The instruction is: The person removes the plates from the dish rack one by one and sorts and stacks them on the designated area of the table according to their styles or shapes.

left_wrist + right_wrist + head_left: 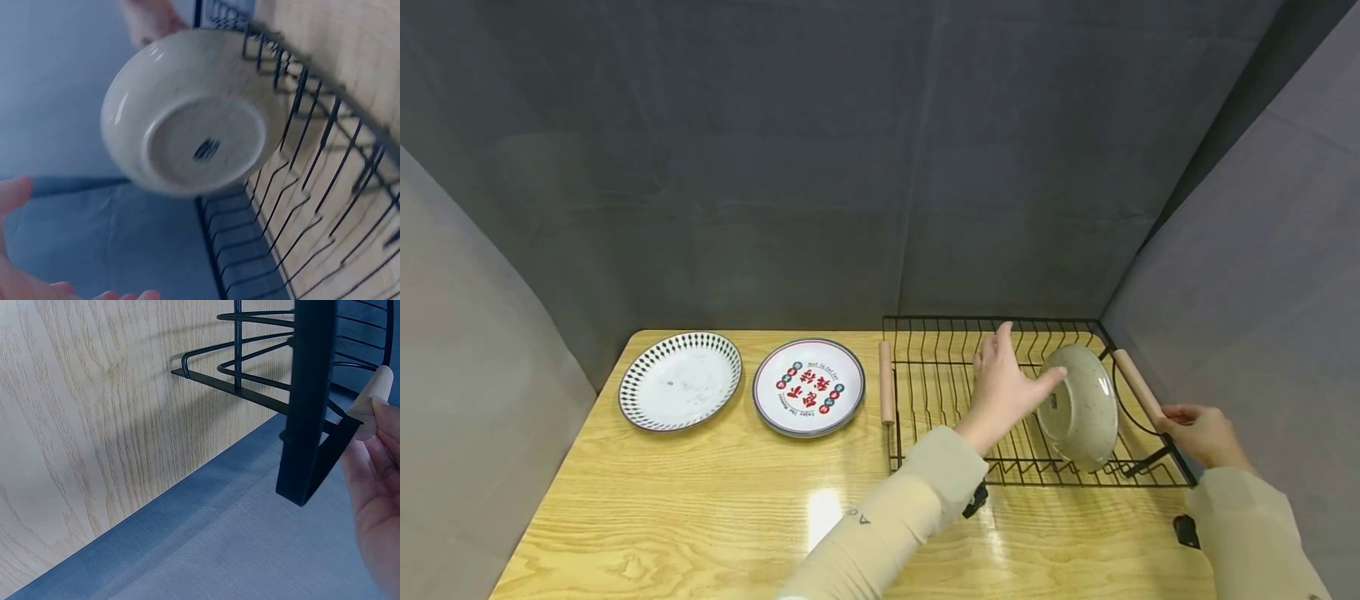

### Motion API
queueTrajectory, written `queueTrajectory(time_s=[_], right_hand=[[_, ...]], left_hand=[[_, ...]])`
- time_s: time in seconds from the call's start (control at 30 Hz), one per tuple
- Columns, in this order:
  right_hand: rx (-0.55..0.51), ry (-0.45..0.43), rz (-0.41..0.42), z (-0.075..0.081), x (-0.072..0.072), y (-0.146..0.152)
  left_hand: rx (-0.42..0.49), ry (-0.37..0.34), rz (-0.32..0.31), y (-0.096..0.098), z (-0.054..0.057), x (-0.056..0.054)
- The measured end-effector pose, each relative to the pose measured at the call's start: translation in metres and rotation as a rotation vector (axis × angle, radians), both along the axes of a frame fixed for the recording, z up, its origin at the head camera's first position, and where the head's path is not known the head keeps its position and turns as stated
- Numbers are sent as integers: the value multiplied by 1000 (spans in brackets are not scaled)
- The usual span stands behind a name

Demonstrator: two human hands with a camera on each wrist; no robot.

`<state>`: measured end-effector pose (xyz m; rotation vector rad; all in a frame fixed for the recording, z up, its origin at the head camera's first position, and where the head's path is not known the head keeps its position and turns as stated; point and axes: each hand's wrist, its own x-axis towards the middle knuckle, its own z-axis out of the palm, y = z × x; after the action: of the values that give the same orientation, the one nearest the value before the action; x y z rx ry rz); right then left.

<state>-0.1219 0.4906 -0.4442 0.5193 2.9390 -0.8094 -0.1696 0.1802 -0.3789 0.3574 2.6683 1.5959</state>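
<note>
A speckled cream bowl [1084,410] stands on its edge at the right end of the black wire dish rack [936,392]. In the left wrist view its round foot with a small dark mark faces the camera. My left hand [1002,392] is over the rack just left of the bowl, thumb and fingers spread, holding nothing; its fingertips show at the lower left of the left wrist view. My right hand [1206,435] pinches the near end of the rack's right wooden handle [1138,386], which the right wrist view shows between thumb and fingers [369,469].
Left of the rack lie a white plate with red and blue lettering [808,387] and, farther left, a white oval dish with a black diamond rim [681,381]. Another wooden handle [887,383] is on the rack's left side. Grey cloth [760,167] hangs behind the wooden table [685,517].
</note>
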Motion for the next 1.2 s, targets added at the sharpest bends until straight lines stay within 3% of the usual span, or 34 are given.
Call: queueTrajectory(time_s=[0.27, 0.47, 0.63, 0.9, 1.07, 1.2], right_hand=[[10, 25, 15, -2, 0, 3], [5, 31, 27, -2, 0, 2], [7, 35, 32, -1, 0, 1], [10, 20, 20, 1, 2, 2], [26, 47, 28, 0, 3, 0], [25, 55, 37, 1, 2, 0]], left_hand=[[-78, -89, -32, 40, -7, 17], [-123, -142, -13, 61, -10, 26], [-130, -167, 11, 71, -16, 30], [-14, -264, 41, 81, -21, 34], [-53, -262, 37, 87, -19, 35], [-90, -250, -6, 90, -15, 36]])
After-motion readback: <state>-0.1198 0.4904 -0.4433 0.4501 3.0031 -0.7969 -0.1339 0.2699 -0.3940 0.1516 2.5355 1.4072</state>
